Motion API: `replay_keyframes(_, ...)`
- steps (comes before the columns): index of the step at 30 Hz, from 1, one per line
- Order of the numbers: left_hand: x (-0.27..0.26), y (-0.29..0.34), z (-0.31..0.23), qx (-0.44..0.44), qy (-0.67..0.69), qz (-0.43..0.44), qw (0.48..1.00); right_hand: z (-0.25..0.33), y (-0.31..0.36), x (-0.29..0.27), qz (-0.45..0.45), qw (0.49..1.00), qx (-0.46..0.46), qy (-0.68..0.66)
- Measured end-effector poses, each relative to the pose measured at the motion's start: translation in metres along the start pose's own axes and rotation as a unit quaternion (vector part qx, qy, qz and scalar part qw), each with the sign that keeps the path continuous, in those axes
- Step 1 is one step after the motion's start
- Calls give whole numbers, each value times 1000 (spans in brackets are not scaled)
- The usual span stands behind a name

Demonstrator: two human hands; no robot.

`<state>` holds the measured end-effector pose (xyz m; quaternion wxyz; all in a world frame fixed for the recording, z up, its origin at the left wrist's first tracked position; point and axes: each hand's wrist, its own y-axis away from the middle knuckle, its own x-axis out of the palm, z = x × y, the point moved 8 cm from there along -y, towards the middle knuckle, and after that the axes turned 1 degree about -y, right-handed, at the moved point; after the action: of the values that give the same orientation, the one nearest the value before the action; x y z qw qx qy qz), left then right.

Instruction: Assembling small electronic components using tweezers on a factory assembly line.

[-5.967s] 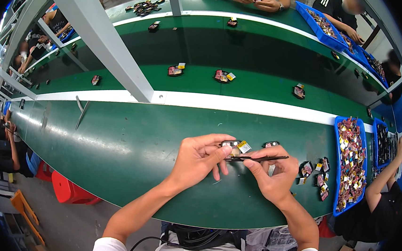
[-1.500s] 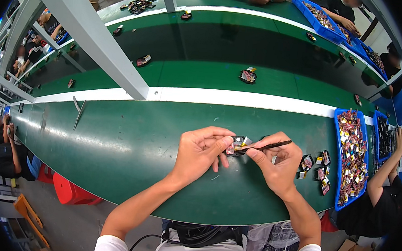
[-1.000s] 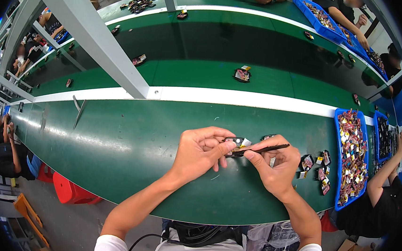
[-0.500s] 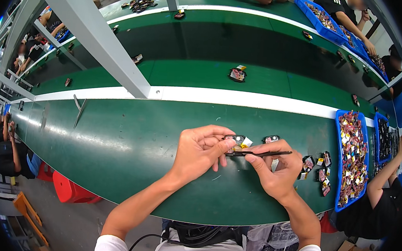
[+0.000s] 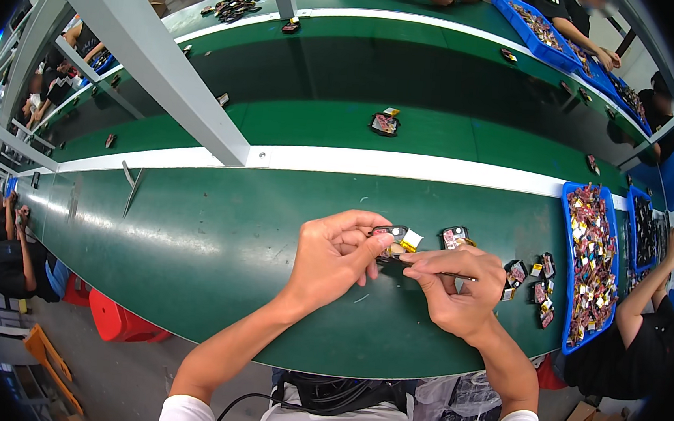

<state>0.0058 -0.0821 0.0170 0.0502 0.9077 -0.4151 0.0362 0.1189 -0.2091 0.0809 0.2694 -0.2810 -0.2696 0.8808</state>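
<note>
My left hand (image 5: 329, 256) pinches a small black electronic housing (image 5: 391, 231) between thumb and fingers, above the green tabletop. A silver-and-yellow battery pouch (image 5: 411, 240) sticks out at its right side. My right hand (image 5: 461, 290) grips slim dark tweezers (image 5: 458, 276), their tips at the near edge of the housing; the exact contact is hidden by fingers. Just beyond my right hand lies another open housing (image 5: 455, 236) with a reddish board inside. Several similar housings (image 5: 516, 274) with small battery pouches rest right of that hand.
A blue tray (image 5: 566, 228) heaped with small wired parts stands at the right. Behind a white rail (image 5: 404, 166) runs a green conveyor belt (image 5: 304, 121) carrying spaced housings (image 5: 384, 124). A grey post (image 5: 151, 61) rises at left, near loose tweezers (image 5: 132, 188). Co-workers sit around.
My right hand has tilted and drawn in, bringing the tweezers closer to the housing, with less of them showing. My left hand stays put. Housings on the belt have shifted left.
</note>
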Motion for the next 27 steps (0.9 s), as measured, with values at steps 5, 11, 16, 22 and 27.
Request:
replay_keyframes(5,1,0,0,-5,-2,-1,1000,5,-1,2,27,997,-68,-2)
replay_keyframes(11,0,1,1,5,-4,-8,1000,-4,2,1,16,1000,2,-9)
replay_keyframes(16,0,1,-4,31,31,-18,999,-12,8,-5,-41,998,39,-9)
replay_keyframes(22,1,2,1,8,46,-7,999,-16,9,-5,-49,997,57,-36)
replay_keyframes(27,3,3,1,11,43,-5,999,-20,11,-6,-47,995,69,-58)
